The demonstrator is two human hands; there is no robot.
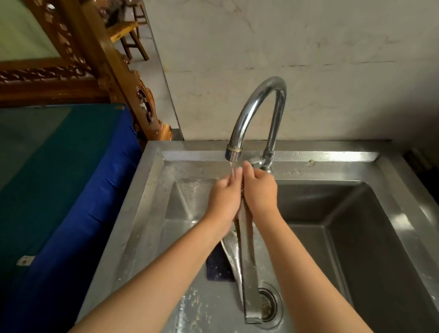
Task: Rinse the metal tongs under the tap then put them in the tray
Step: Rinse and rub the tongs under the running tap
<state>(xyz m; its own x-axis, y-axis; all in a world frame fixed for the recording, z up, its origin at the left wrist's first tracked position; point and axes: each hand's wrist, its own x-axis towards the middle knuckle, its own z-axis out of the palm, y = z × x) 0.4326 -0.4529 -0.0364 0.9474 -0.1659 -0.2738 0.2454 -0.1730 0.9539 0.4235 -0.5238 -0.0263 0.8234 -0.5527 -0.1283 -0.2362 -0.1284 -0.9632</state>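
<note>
The working ends of the metal tongs (247, 267) were hidden between the two hands, so their shape could not be made out. The left hand (224, 199) and the right hand (260, 192) were pressed together directly under the spout of the tap (255, 110). The fingers of both hands were curled around the far portion of the tongs, grasping it. Contact on the palm sides was concealed. A thin water stream (231, 168) fell onto the fingertips, and its lower part was lost behind them. Both forearms were cut off by the lower frame edge.

The tongs were held above the left basin of the sink (313, 154), with the joined end pointing toward the camera, over the drain strainer (271, 302). A dark flat item (218, 268) lay on the basin floor, partly covered by the tongs; its nature could not be determined.

Count:
- hands: two
- tongs: one pair, two arms visible
- tap: one
- water stream: one
- basins: two, the right one deeper
- drain strainer: one
- dark flat item: one
</note>
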